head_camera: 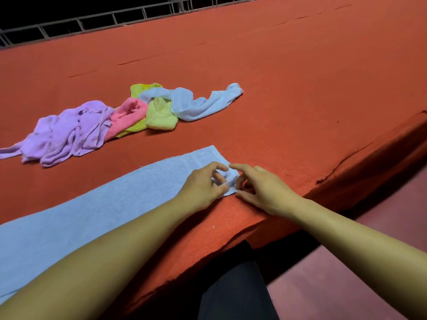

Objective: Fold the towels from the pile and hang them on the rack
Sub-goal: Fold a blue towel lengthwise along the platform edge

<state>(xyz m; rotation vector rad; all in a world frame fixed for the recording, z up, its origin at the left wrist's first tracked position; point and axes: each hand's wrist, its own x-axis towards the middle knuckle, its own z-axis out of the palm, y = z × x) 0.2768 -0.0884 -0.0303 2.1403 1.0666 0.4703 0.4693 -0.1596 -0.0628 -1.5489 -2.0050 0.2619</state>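
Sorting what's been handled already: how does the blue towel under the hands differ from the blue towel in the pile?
The near blue towel lies spread flat along the table edge; the pile's blue towel is crumpled and twisted. The near one lies alone, its corner pinched by the left hand and right hand; the other touches the yellow towel, untouched by either hand. Both are light blue terry.

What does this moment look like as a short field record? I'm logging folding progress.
surface: red felt table
spread towel: light blue towel, flat by the near edge
left hand: pinching that towel's right corner
right hand: at the same corner, grip unclear
pile: purple, pink, yellow, blue towels, unfolded
rack: metal bars beyond the table
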